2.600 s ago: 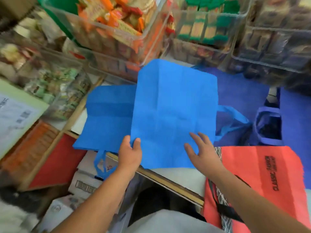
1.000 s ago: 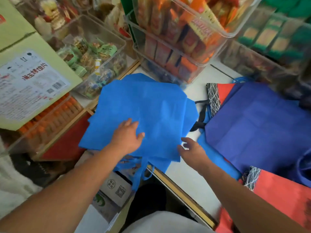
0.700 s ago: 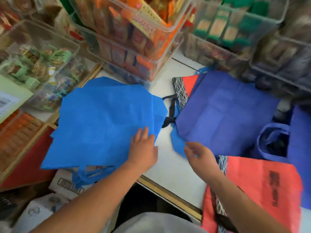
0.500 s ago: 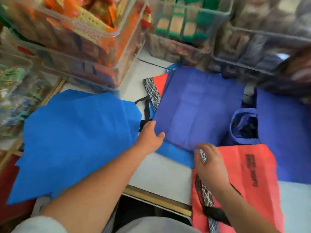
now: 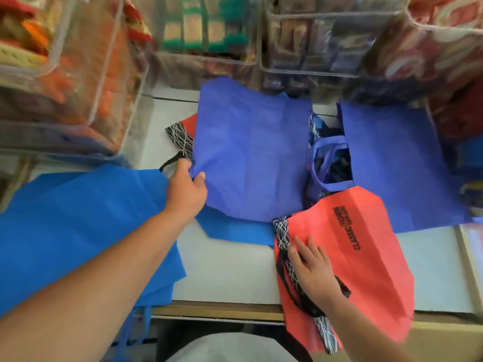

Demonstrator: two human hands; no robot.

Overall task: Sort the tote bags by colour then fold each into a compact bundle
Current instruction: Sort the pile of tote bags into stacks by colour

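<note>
left hand: grips the left edge of the indigo tote bag — thumb on top of the cloth, fingers curled under it.
right hand: flat, with straight, spread fingers, pressing on the red tote bag beside its black-and-white patterned trim.
indigo tote bag: lies flat at the middle of the desk, reaching toward the far edge. It partly covers two other bags.
red tote bag: at the near edge, right of middle, with its lower end hanging over that edge. It has black print reading "CLASSIC", and its black handles run under the right wrist.
bright blue pile: at the left edge, overhanging the near-left corner — a handle loop dangles below.
bright blue bag: one corner shows from under the near side of the indigo tote bag.
second indigo bag: flat toward the right edge, its handle loop lying between it and the indigo tote bag.
second red bag: a patterned corner shows from under the far-left side of the indigo tote bag.
clear bins: stacked along the far edge and filled with packaged goods, which are blurred.
</note>
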